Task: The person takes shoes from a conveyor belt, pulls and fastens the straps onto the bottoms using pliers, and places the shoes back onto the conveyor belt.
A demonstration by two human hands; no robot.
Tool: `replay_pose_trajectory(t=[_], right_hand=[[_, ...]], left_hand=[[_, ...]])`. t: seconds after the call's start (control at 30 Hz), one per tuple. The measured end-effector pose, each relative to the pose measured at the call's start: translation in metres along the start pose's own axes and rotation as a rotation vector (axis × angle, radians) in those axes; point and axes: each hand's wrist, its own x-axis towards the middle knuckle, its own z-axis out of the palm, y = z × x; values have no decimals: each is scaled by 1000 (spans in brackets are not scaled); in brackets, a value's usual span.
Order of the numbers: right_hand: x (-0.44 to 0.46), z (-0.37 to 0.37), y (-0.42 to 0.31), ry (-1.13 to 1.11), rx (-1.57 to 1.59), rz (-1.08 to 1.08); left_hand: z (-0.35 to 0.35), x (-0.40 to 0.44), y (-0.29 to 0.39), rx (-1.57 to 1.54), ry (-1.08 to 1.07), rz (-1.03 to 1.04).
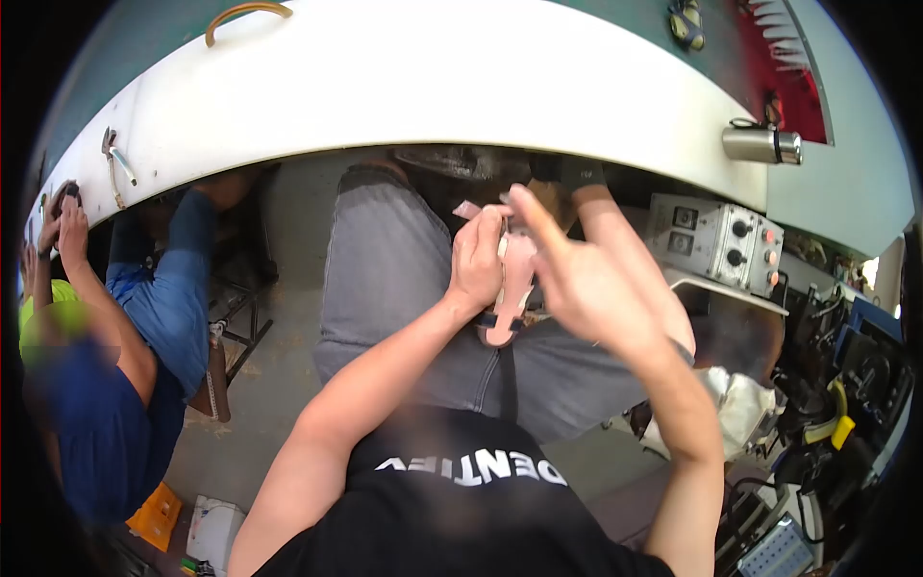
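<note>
A sandal [516, 274] with a pale pink insole and a dark strap across its near end rests over my lap, the strapped end toward me. My left hand [476, 260] is closed around its left side, the fingertips near its far end. A small pinkish strap or flap [467, 209] sticks out beyond those fingers. Over the sandal's right side is my right hand [582, 279], blurred by motion. Its index finger is stretched out toward the far end, close to the left fingertips; the other fingers are mostly hidden, and I see nothing in them.
A long white table [461, 77] lies in front, with a metal flask [762, 144] at its right and pliers [109, 144] at its left. A control box [716, 245] stands to the right. Another person [106, 404] sits at the left.
</note>
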Motion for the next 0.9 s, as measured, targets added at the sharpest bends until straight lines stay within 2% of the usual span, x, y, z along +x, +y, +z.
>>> replay_pose_trajectory(t=[0.03,0.07,0.13,0.17,0.2,0.23,0.3,0.33,0.37,0.4,0.47,0.5,0.53,0.63,0.77,0.8,0.9], right_hand=[[1,-27,-14,-9,-69,2],[3,-12,-1,271,86,-143],[0,-2,-6,429,119,-97],[-5,14,-4,242,7,22],[-6,39,5,11,45,128],[-9,38,6,54,-47,5],[-5,15,3,-26,205,147],[-3,5,7,-59,287,148],[-4,4,10,-13,325,163],[-8,10,12,28,368,173],[-17,38,27,112,688,298],[-24,50,34,214,891,255],[-28,64,42,337,1073,197],[-42,91,61,503,1228,345],[-50,127,83,602,1428,487],[-52,134,86,593,1422,518],[-51,133,82,547,1418,606]], left_hand=[[0,-4,1,-71,-35,-27],[0,-1,2,-146,-55,-42],[-3,-1,16,-57,-53,-13],[-2,-1,5,-73,-44,-6],[0,1,-3,-86,-46,13],[-2,3,4,-45,-68,111],[-2,1,6,-74,-88,-69],[-1,2,3,-39,-79,20],[1,2,3,-44,-62,59],[-2,1,0,-36,-94,-2],[-9,-7,-18,-160,-213,-37],[-15,-13,-17,-75,-283,15],[-19,-21,-16,-104,-349,-32],[-23,-29,-5,-217,-410,-161],[-20,-26,7,-286,-437,-254],[-17,-24,19,-356,-448,-293],[-24,4,61,-268,-404,-322]])
